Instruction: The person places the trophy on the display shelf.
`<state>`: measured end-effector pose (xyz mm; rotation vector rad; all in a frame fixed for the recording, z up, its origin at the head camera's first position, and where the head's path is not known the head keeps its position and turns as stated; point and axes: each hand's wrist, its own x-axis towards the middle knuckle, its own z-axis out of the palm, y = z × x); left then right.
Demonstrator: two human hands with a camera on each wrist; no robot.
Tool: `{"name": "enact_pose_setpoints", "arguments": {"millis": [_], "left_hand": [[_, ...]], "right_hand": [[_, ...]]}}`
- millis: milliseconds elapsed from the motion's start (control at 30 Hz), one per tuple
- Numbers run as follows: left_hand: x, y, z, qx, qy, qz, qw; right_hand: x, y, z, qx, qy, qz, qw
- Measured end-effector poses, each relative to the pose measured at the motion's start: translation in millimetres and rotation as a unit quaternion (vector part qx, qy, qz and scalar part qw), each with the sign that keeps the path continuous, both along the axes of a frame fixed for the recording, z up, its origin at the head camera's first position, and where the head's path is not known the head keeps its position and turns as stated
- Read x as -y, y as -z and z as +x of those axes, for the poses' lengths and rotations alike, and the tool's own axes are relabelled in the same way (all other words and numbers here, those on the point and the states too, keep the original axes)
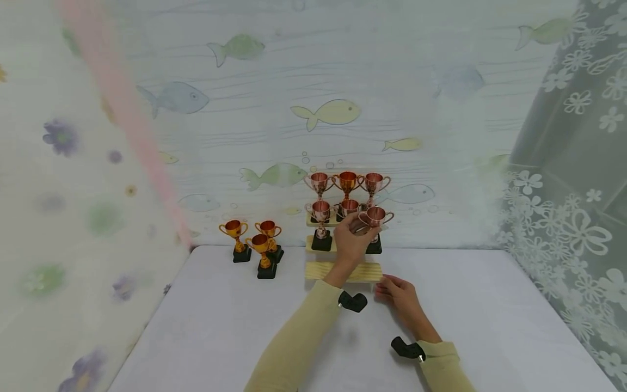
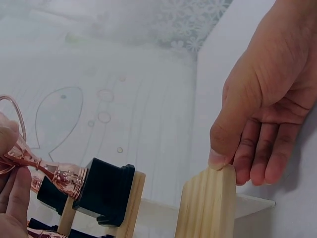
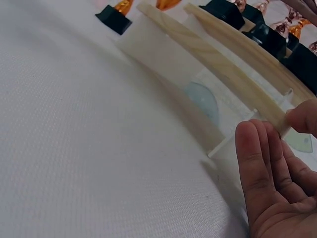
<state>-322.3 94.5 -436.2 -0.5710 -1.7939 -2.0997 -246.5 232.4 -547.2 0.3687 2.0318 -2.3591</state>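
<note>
A tiered display stand with wooden steps point(image 1: 323, 270) stands at the back of the table. My left hand point(image 1: 351, 242) holds a rose-coloured trophy cup point(image 1: 376, 216) at the right end of the middle step. In the left wrist view, that trophy's black base point(image 2: 106, 191) meets the edge of the step. My right hand point(image 1: 400, 298) pinches the right end of the lowest step, thumb on the wood and fingers beneath, as the right wrist view shows too. Beside the held trophy is another rose-coloured trophy point(image 1: 321, 213); one more is partly hidden behind my left hand.
Three trophies, including an orange-toned one point(image 1: 348, 181), line the top step. To the stand's left, three gold trophies point(image 1: 264, 245) with black bases are grouped on the white table point(image 1: 220, 326). A fish-patterned backdrop point(image 1: 416, 109) rises directly behind.
</note>
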Motion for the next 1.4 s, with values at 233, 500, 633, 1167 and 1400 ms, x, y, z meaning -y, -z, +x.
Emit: {"name": "enact_pose_setpoints", "arguments": {"millis": [233, 500, 633, 1167, 1400], "left_hand": [[2.8, 1.0, -2.1, 0.008, -0.01, 0.01, 0.9999], [2.8, 2.0, -3.6, 0.012, -0.002, 0.014, 0.9998], [2.5, 2.4, -4.7, 0.011, -0.004, 0.016, 0.9998], [0.2, 1.7, -4.4, 0.003, -0.009, 0.026, 0.9996], [-0.1, 1.8, -5.2, 0.003, -0.008, 0.032, 0.9995]], "right_hand": [[1.1, 0.5, -0.7, -0.003, -0.003, -0.002, 1.0], [1.6, 1.8, -0.6, -0.008, -0.004, -0.003, 1.0], [2.3, 2.3, -0.3, -0.012, -0.003, -0.006, 1.0], [2.6, -0.7, 2.1, -0.002, 0.0, -0.003, 1.0], [1.6, -1.2, 2.2, -0.004, -0.001, 0.001, 1.0]]}}
